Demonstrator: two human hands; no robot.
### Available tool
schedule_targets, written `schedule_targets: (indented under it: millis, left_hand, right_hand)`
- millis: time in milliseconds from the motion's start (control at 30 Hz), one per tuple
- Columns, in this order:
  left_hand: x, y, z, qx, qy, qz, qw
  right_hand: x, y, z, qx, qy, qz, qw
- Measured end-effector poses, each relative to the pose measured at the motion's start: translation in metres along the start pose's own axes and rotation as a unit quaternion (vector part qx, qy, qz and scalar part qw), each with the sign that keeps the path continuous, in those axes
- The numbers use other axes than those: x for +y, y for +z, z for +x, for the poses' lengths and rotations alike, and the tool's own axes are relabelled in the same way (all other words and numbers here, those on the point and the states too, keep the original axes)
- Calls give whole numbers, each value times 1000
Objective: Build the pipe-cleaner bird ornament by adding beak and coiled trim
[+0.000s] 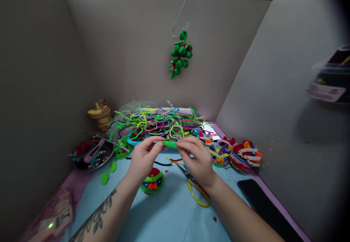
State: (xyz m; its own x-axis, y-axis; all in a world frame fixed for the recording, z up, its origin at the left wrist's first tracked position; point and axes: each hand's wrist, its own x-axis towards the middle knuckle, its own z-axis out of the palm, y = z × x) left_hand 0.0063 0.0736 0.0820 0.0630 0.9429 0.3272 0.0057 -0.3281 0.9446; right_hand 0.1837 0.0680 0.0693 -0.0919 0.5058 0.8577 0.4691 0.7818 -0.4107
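Between my two hands stretches a short piece of bright green pipe cleaner [170, 144], raised above the blue table cover. My left hand [147, 154] pinches its left end between thumb and fingers, and my right hand [197, 158] pinches the right end. Below my left wrist sits a small round pipe-cleaner figure [153, 181] in green and red, with eyes and an orange beak. Scissors with yellow handles [198, 194] lie under my right hand, blades pointing up and left. A loose black pipe cleaner [162, 164] rests between the hands.
Behind is a blue tray [132, 141] heaped with coloured pipe cleaners [164, 121]. Finished figures [246, 156] stand at right, near a black phone-like slab [265, 205]. At left are a metal dish [105, 158], green leaf shapes [105, 178] and a pink device [58, 212]. Grey panels enclose the table.
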Motion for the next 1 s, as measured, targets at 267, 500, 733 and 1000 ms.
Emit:
schedule_targets:
  millis: [267, 500, 733, 1000]
  left_hand:
    - [0, 1, -1, 0, 0, -2, 1000]
    - [-2, 1, 0, 6, -7, -5, 1000]
    - [-10, 5, 2, 14, -61, -57, 996]
    - [-2, 0, 2, -1, -25, 3, 1000]
  right_hand:
    - [-1, 1, 1, 8, 16, -26, 1000]
    - [-1, 0, -1, -7, -29, -25, 999]
    - [7, -1, -8, -44, -104, -94, 989]
    - [-2, -1, 3, -46, 113, 9, 992]
